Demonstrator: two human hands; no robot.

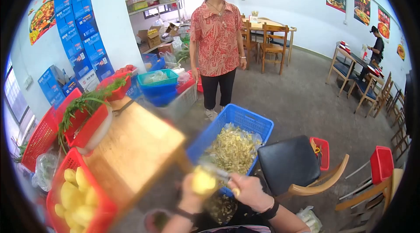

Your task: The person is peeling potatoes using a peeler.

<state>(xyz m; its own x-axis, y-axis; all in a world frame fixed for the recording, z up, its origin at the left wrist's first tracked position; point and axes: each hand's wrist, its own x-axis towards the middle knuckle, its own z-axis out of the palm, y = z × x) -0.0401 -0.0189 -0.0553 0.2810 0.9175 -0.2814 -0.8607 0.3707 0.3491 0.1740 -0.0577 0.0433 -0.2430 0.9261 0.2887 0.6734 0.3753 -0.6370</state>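
Riskily, left hand [191, 194] fingers [188, 184] curl round a potato [204, 182]; the right hand's [250, 190] tightly clenched peeler [217, 172] could slip, cutting them.

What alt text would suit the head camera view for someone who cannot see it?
A left hand holds a peeled yellow potato over a blue basket of peelings, the right hand beside it. A person in a red shirt stands beyond.
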